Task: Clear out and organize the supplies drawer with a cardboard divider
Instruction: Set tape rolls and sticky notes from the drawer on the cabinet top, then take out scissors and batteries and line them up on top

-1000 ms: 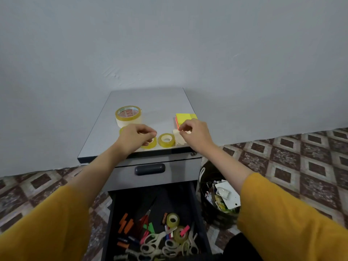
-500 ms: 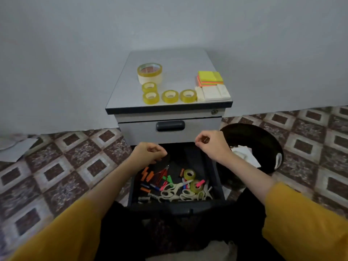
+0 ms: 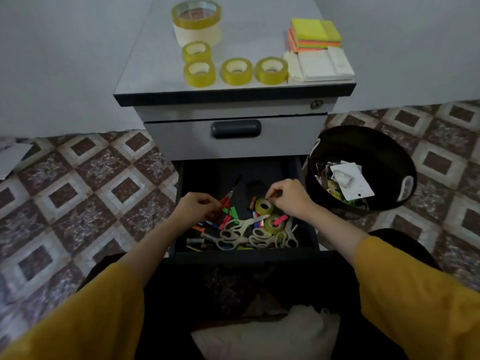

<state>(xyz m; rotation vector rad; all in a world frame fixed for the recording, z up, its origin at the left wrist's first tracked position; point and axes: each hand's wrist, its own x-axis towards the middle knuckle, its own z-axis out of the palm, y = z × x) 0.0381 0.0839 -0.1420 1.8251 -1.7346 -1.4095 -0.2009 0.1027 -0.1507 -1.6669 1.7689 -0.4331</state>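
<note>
Left hand (image 3: 197, 209), right hand (image 3: 288, 201) lowered into drawer (image 3: 233, 172) — fingers curled, hold unclear; big tape roll (image 3: 196, 22) print blurred.

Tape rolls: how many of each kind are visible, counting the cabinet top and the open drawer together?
Small yellow rolls: 6, with 4 on the cabinet top and 2 in the drawer
Large yellow roll: 1
Large cream roll, under it: 1
Total: 8

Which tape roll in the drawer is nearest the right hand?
The rear roll, beside the right hand; the other roll lies nearer the front.
</note>
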